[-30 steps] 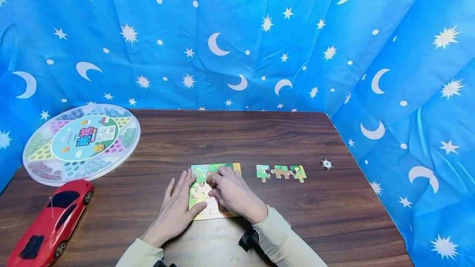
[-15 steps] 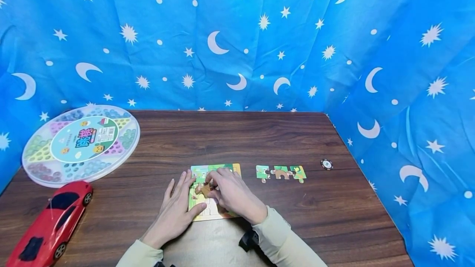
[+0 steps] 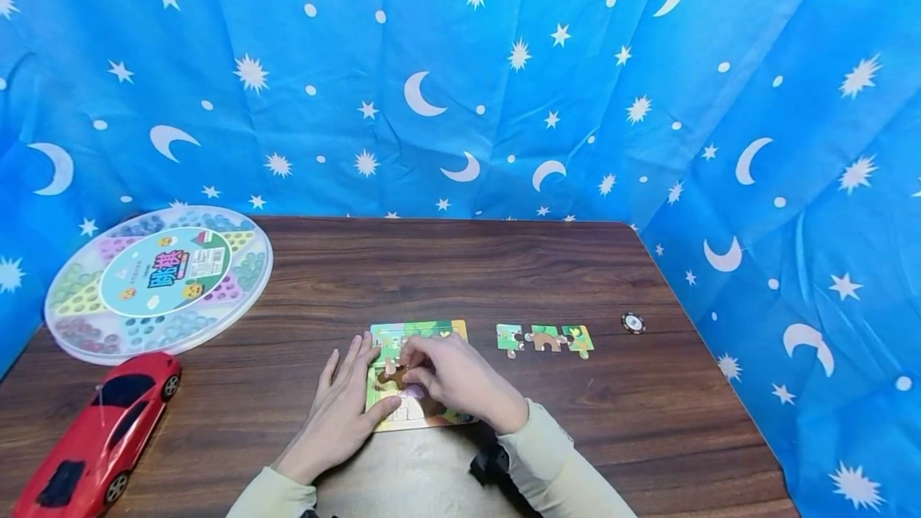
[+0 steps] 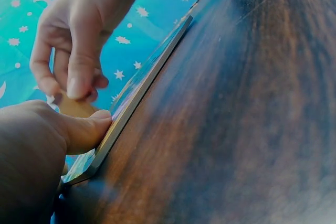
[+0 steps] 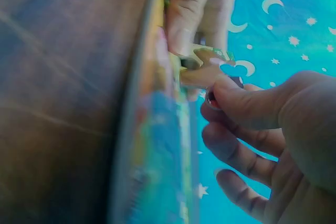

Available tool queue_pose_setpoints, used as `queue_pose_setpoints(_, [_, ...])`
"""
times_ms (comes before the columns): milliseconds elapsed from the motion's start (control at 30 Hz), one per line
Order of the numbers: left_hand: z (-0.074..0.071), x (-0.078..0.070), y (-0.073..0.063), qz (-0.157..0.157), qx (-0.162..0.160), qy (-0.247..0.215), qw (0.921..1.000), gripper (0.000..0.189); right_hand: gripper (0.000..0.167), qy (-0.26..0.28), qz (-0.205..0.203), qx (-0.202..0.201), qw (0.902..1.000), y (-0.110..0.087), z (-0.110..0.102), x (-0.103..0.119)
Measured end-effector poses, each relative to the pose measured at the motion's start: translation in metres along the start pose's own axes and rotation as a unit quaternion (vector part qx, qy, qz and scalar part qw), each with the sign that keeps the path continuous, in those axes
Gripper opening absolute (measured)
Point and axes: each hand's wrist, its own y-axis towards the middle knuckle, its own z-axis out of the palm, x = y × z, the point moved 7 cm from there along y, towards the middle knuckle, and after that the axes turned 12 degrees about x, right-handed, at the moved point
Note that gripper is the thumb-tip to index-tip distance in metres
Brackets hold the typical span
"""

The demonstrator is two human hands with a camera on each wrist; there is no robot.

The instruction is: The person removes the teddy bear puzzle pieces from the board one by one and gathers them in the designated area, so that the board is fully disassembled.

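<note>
A puzzle board (image 3: 460, 329) with a colourful picture lies flat on the table in the head view. My left hand (image 3: 338, 406) rests along its left side, fingers straight and spread, the thumb on the board's near part. Above the board, my right hand (image 3: 460, 380) pinches a brown puzzle piece (image 3: 392, 375) between thumb and fingers. In the right wrist view that puzzle piece (image 5: 199, 77) is tilted up off the board, close to the left hand. The right hand hides much of the board's right half.
Joined puzzle pieces (image 3: 547, 338) lie in a row right of the board, with a black-and-white chip (image 3: 634, 323) beyond. A round Chinese checkers set (image 3: 161, 278) and a red toy car (image 3: 101, 434) occupy the left. Blue curtains (image 3: 460, 86) border the table.
A brown puzzle piece has come into sight under my right fingers, then turned and tilted over the board. The right hand has shifted slightly; the left hand has stayed put.
</note>
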Motion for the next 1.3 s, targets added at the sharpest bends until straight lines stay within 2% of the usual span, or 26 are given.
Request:
queue_pose_setpoints(133, [0.0, 0.001, 0.001, -0.001, 0.003, 0.001, 1.0, 0.076, 0.008, 0.047, 0.001, -0.001, 0.9989, -0.006, -0.012, -0.001])
queue_pose_setpoints(300, [0.003, 0.002, 0.001, 0.0, 0.017, 0.013, 0.9998, 0.069, 0.008, 0.071, 0.007, -0.02, 0.9972, -0.019, -0.03, -0.009])
queue_pose_setpoints(433, [0.005, 0.002, 0.001, -0.002, 0.026, 0.015, 0.9995, 0.065, 0.007, 0.092, 0.038, -0.024, 0.9948, -0.038, -0.037, -0.021])
queue_pose_setpoints(733, [0.006, 0.004, 0.0, -0.007, 0.032, 0.015, 0.9993, 0.066, 0.004, 0.094, 0.112, -0.04, 0.9885, -0.09, -0.038, -0.054])
queue_pose_setpoints(933, [0.004, 0.003, -0.001, -0.006, 0.032, 0.012, 0.9994, 0.065, 0.011, 0.104, 0.158, -0.071, 0.9794, -0.121, -0.039, -0.078])
queue_pose_setpoints(1067, [0.004, 0.003, -0.001, -0.006, 0.032, 0.012, 0.9994, 0.065, 0.012, 0.108, 0.182, -0.087, 0.9734, -0.132, -0.039, -0.088])
queue_pose_setpoints(1300, [0.005, 0.004, -0.001, -0.007, 0.032, 0.015, 0.9994, 0.066, 0.015, 0.067, 0.197, -0.083, 0.9746, -0.135, -0.033, -0.091])
